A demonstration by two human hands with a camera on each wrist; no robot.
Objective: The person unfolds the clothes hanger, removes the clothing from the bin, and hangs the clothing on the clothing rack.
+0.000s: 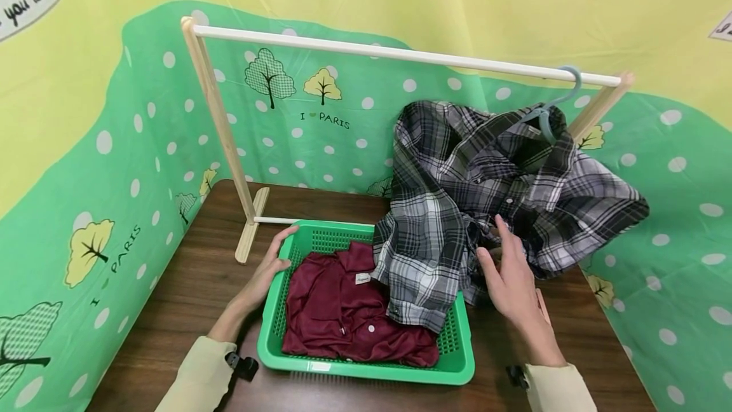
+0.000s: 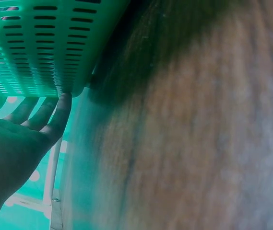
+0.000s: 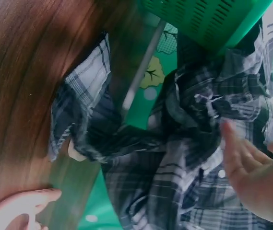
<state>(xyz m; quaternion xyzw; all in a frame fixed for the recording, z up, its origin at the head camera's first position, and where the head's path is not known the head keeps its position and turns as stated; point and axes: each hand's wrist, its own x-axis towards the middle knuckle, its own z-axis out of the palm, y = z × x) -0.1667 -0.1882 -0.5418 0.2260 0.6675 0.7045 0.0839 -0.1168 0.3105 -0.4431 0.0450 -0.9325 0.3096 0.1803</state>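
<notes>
In the head view, a grey, black and white plaid shirt (image 1: 486, 192) hangs at the right end of a white round bar (image 1: 366, 50) by a light-blue hanger (image 1: 544, 123). Its collar points up toward the hook; the long axis drops toward the dark wooden desk (image 1: 191, 291). One sleeve trails into a green perforated plastic basket (image 1: 377, 370), cuff toward the near side, across a folded maroon shirt (image 1: 343, 310). The basket's long axis runs left to right. The right hand (image 1: 511, 281) is beside the plaid front, its grip wide, thumb apart, nothing held. The left hand (image 1: 264, 277) is at the basket's far-left corner.

In the left wrist view, that hand's grip is loose, extended fingers touching the basket wall. The basket looks light and fairly stiff, best held by its rim.

In the right wrist view, the right fingers reach over crumpled plaid cloth; whether they touch cannot be told. The shirt should be light, soft and floppy, best taken at the shoulders or collar.
</notes>
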